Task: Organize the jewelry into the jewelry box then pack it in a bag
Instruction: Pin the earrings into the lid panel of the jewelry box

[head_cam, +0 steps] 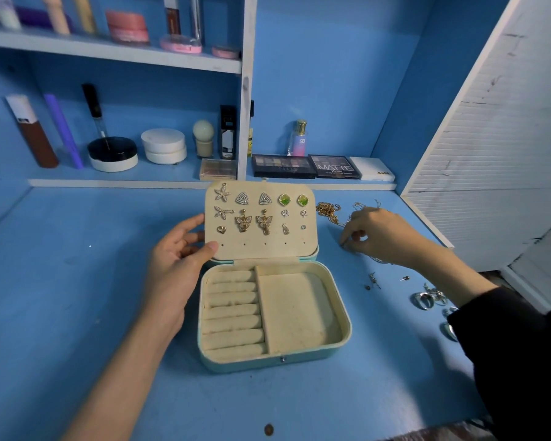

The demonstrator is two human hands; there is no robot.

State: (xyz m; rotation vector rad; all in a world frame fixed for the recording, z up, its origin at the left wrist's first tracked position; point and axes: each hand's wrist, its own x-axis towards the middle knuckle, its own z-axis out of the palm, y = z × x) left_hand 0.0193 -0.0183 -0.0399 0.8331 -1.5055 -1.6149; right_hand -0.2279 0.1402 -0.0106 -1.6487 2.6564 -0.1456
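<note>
Lid (261, 251) gripped at edge by left hand (172, 268). Right hand (384, 235) curled, fingertips lowered beside chains (327, 210), right of box (268, 362); grasp cannot be told.

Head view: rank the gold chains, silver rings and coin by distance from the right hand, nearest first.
1. gold chains: just left of the right hand, with strands reaching its fingers.
2. silver rings: nearer the person, beside the sleeve.
3. coin: at the front edge, well to the left.

Teal jewelry box (236, 366) lies open, earrings (243, 221) pinned in lid (261, 249); chains (328, 210) and rings (422, 300) loose beside
</note>
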